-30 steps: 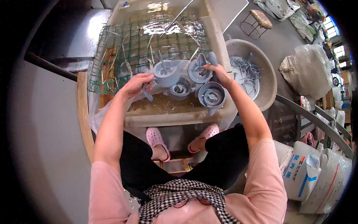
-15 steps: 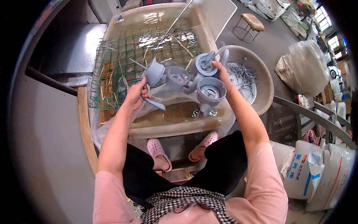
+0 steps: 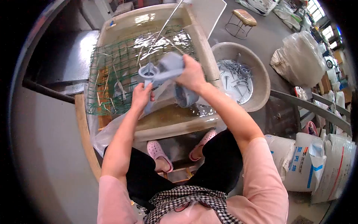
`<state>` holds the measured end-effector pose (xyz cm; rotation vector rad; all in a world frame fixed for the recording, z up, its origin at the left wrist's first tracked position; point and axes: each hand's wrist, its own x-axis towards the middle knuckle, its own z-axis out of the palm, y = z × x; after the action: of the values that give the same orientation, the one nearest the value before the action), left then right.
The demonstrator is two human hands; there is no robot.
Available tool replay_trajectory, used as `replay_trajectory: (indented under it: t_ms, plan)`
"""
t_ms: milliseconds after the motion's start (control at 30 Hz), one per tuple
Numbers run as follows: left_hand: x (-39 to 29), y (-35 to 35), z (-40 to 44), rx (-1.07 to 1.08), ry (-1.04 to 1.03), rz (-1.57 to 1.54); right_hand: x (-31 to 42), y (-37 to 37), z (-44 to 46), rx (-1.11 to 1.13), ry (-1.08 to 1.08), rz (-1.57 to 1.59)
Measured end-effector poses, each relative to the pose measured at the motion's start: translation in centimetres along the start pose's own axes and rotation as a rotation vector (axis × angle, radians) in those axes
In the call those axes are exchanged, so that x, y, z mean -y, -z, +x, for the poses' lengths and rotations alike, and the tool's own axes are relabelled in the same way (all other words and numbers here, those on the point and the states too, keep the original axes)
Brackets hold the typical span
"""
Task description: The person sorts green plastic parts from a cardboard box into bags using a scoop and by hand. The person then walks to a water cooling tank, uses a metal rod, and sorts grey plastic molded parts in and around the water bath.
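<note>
Several grey-blue plastic cup-shaped parts (image 3: 148, 71) hang between my hands, above the near half of a water-filled tub (image 3: 167, 129). My left hand (image 3: 141, 98) is closed on the lower left of these parts, just under a ring-like cup. My right hand (image 3: 191, 74) grips the blurred upper right portion, palm over it. Another round cup (image 3: 185, 98) shows below my right hand. How the parts join is blurred. Clear plastic sheeting (image 3: 112, 130) drapes over the tub's near left corner.
A green wire grid (image 3: 104, 89) and a thin rod (image 3: 164, 31) lie across the tub. To its right stands a round basin (image 3: 260, 80) holding grey sprue pieces (image 3: 235, 76). A stool (image 3: 244, 16), white sacks (image 3: 304, 162) and a metal rail (image 3: 294, 100) are further right.
My right hand has swung left and turned over the parts, bringing them closer to my left hand. The cups have rotated, and the view has shifted slightly.
</note>
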<state>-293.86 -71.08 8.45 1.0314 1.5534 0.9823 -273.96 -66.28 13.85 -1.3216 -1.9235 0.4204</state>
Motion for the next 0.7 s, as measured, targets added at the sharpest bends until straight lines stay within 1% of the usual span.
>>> replay_trajectory:
  t_ms: [33,100,133,167,200,233,333,367,433,467,533,567,633,667,700]
  plan:
    - [0.5,0.1,0.3,0.015,-0.005,-0.002,0.3,-0.3,-0.4,-0.003,0.179,-0.084]
    - [2.0,0.9,1.4,-0.049,-0.062,0.158,1.1,-1.6,-1.2,0.069,0.308,-0.167]
    - [2.4,1.3,2.0,-0.167,-0.13,0.426,1.5,-2.1,-1.5,0.065,0.301,-0.176]
    - [2.5,1.6,1.9,-0.158,-0.135,0.425,1.9,-2.5,-1.7,0.096,0.44,-0.166]
    - [2.7,2.0,1.5,-0.158,-0.219,0.537,2.2,-2.6,-2.0,0.129,0.58,-0.154]
    - [2.9,2.4,1.1,-0.16,-0.304,0.647,2.4,-2.5,-2.3,0.125,0.576,-0.157]
    - [2.1,2.6,0.1,-0.178,-0.254,0.585,3.2,-2.4,-2.5,0.086,0.723,-0.203]
    - [1.7,2.6,-0.2,-0.172,-0.227,0.546,3.1,-2.6,-2.5,0.084,0.723,-0.204]
    - [1.4,2.8,-0.3,-0.179,-0.249,0.548,2.8,-2.9,-2.6,0.064,0.744,-0.2]
    - [0.0,2.5,-1.2,-0.197,-0.251,0.566,2.6,-3.2,-2.7,0.063,0.742,-0.202]
    - [-0.1,2.6,-1.2,-0.21,-0.253,0.582,2.1,-3.7,-2.9,0.009,0.651,-0.145]
    - [0.4,2.8,-0.6,-0.242,-0.284,0.62,1.7,-3.8,-2.9,0.009,0.648,-0.148]
    - [1.2,2.9,0.1,-0.265,-0.316,0.656,0.8,-4.1,-2.7,-0.062,0.497,-0.073]
    - [0.2,2.7,-0.4,-0.214,-0.199,0.489,0.9,-4.1,-2.2,-0.141,0.454,-0.025]
    - [-0.3,2.6,-0.7,-0.161,-0.083,0.322,0.9,-3.9,-2.1,-0.144,0.449,-0.03]
